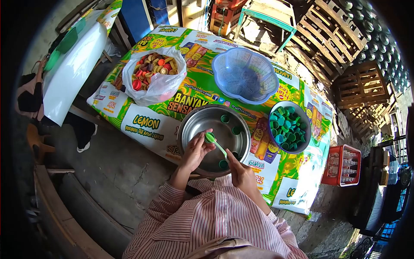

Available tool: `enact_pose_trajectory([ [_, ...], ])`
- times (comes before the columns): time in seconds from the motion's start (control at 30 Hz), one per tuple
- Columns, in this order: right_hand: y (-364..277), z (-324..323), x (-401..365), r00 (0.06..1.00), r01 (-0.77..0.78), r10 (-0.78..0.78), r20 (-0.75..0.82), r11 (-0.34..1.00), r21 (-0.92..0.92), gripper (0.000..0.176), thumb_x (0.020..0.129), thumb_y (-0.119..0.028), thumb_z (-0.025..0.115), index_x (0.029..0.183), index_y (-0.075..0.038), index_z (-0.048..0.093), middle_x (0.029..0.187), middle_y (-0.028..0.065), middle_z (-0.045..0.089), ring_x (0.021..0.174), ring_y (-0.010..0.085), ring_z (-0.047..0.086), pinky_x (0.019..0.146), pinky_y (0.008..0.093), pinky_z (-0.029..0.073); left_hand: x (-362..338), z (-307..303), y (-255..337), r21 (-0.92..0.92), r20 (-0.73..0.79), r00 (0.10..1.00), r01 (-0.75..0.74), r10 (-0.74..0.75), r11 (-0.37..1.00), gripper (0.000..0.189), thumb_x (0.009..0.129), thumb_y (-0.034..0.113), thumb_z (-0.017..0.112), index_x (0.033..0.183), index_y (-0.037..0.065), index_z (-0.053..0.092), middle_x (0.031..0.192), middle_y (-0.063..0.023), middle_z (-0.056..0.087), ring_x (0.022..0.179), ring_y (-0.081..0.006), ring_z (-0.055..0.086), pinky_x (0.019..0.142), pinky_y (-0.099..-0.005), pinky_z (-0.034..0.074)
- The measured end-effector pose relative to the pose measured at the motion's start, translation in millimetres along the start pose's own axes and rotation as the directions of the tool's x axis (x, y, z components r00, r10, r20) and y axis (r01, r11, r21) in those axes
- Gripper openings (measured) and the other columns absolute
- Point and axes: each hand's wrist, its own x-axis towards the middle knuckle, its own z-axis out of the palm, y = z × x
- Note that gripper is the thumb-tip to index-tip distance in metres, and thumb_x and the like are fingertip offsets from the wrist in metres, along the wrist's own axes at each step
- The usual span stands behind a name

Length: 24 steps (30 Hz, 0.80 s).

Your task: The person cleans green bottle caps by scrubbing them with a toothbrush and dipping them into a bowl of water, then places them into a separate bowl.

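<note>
Over the steel basin point(185, 137), my left hand point(197, 149) pinches a green cap point(210, 137) between its fingers. My right hand point(241, 170) grips a pale green handled tool point(220, 148), whose far end touches the cap. Several green caps, one of them at the basin's upper side point(224, 118), lie inside the basin. To the right, a dark-rimmed bowl point(296, 151) holds many green and teal caps point(288, 125). A blue plastic basket point(246, 77) stands behind the basin.
At the back left, a white plastic bag point(153, 93) holds red, orange and brown caps point(155, 69). A printed cover point(146, 123) lies over the table. Beyond are wooden pallets point(325, 39), a green-framed stool point(267, 19) and a red crate point(342, 165). Part of a person point(32, 97) shows at the left.
</note>
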Motion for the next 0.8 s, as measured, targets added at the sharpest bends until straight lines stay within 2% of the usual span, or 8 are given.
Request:
enact_pose_trajectory([
  [0.2,13.5,8.6,-0.1,0.998,-0.052,0.058,-0.033,0.988,0.147,0.049,0.083,-0.002,0.051,0.130,-0.014,0.042,0.063,0.0199,0.058,0.057,0.0335,0.060,0.051,0.0380,0.045,-1.0,-3.1,3.5,-0.032,0.140,0.989,0.049,-0.044,0.998,0.032,0.094,0.020,0.042,0.122,0.005,0.045,0.106,-0.0053,0.056,0.090,-0.0140,0.057,0.081,-0.0293,0.049],
  [0.27,12.6,7.3,-0.8,0.997,-0.068,0.076,-0.026,0.973,0.220,0.049,0.083,-0.002,0.050,0.130,-0.013,0.042,0.062,0.0205,0.058,0.058,0.0336,0.061,0.051,0.0369,0.046,-1.7,-3.5,2.1,0.233,0.168,0.985,-0.085,0.046,0.969,0.034,0.093,0.014,0.043,0.126,0.005,0.041,0.109,-0.0053,0.054,0.095,-0.0146,0.056,0.082,-0.0301,0.048],
  [0.4,9.3,4.4,-2.0,0.997,-0.081,0.075,0.037,0.974,0.212,0.049,0.083,-0.001,0.050,0.130,-0.012,0.042,0.064,0.0212,0.058,0.057,0.0339,0.060,0.051,0.0360,0.046,-1.4,-0.9,5.7,0.369,0.144,0.983,-0.156,0.109,0.916,0.035,0.093,0.014,0.044,0.126,0.004,0.039,0.110,-0.0052,0.053,0.095,-0.0151,0.056,0.082,-0.0311,0.049],
  [0.47,11.0,2.6,-0.5,0.996,-0.075,0.067,0.052,0.980,0.185,0.048,0.084,-0.001,0.049,0.130,-0.012,0.041,0.064,0.0210,0.058,0.057,0.0339,0.060,0.051,0.0366,0.045,-3.0,2.8,3.6,0.339,0.131,0.982,-0.170,0.132,0.925,0.032,0.093,0.016,0.043,0.124,0.004,0.041,0.109,-0.0056,0.053,0.093,-0.0149,0.056,0.081,-0.0311,0.049],
  [0.53,12.2,0.3,3.0,0.996,-0.049,0.062,-0.065,0.980,0.191,0.047,0.084,-0.002,0.049,0.130,-0.012,0.041,0.066,0.0204,0.059,0.057,0.0339,0.060,0.051,0.0378,0.045,-3.2,1.6,2.1,0.308,0.116,0.981,-0.182,0.153,0.934,0.031,0.094,0.019,0.041,0.121,0.004,0.042,0.107,-0.0059,0.054,0.092,-0.0147,0.056,0.080,-0.0310,0.049],
  [0.6,11.5,-0.9,2.2,0.995,-0.071,0.082,-0.056,0.983,0.169,0.047,0.084,-0.003,0.049,0.130,-0.014,0.042,0.068,0.0201,0.060,0.058,0.0341,0.060,0.051,0.0399,0.045,0.7,-4.9,0.5,0.184,0.128,0.987,-0.120,0.097,0.976,0.026,0.095,0.022,0.039,0.111,0.003,0.046,0.100,-0.0078,0.056,0.089,-0.0143,0.057,0.077,-0.0309,0.049],
  [0.7,8.2,1.9,-0.1,1.000,0.002,-0.002,0.002,0.999,0.034,0.047,0.084,-0.003,0.050,0.130,-0.012,0.042,0.068,0.0186,0.061,0.052,0.0304,0.060,0.049,0.0368,0.045,2.3,-7.1,-3.3,0.188,0.079,0.994,-0.084,0.071,0.979,0.026,0.096,0.026,0.035,0.101,0.004,0.048,0.089,-0.0084,0.056,0.081,-0.0132,0.056,0.074,-0.0304,0.049],
  [0.8,14.2,5.4,1.7,0.998,-0.061,0.061,-0.001,0.997,0.035,0.048,0.083,-0.005,0.052,0.129,-0.018,0.043,0.067,0.0195,0.060,0.056,0.0341,0.059,0.050,0.0427,0.044,3.0,-15.1,-3.4,0.193,0.147,0.988,-0.069,0.041,0.979,0.032,0.097,0.029,0.032,0.100,0.003,0.051,0.085,-0.0069,0.054,0.077,-0.0135,0.053,0.070,-0.0310,0.047],
])
